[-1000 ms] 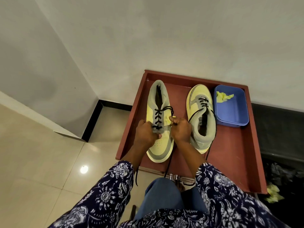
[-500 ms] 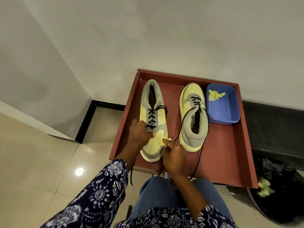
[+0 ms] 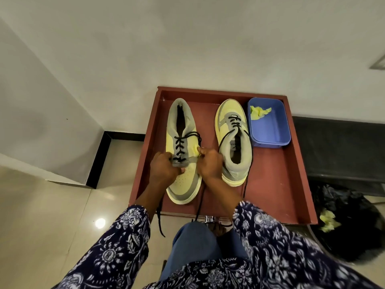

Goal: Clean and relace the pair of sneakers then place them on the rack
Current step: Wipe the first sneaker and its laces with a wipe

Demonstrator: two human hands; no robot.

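Head view of a person seated before a red-brown tray (image 3: 291, 184) set against a white wall. Two yellow-and-grey sneakers lie side by side on the tray, pointing opposite ways: the left sneaker (image 3: 183, 151) with its toe toward the person, the right sneaker (image 3: 234, 140) with its heel toward the person. The left hand (image 3: 164, 166) grips the left sneaker at the lower end of its black lace (image 3: 180, 144); the right hand (image 3: 210, 163) pinches a small yellow cloth (image 3: 195, 152) against the same shoe's side, its knuckles just beside the right sneaker. Both hands hide part of the midfoot. Loose lace ends trail over the tray's near edge. A blue tub (image 3: 270, 132) holding a crumpled yellow wipe (image 3: 258, 112) stands touching the right sneaker's far side; a black bin bag (image 3: 345, 222) sits right of the tray
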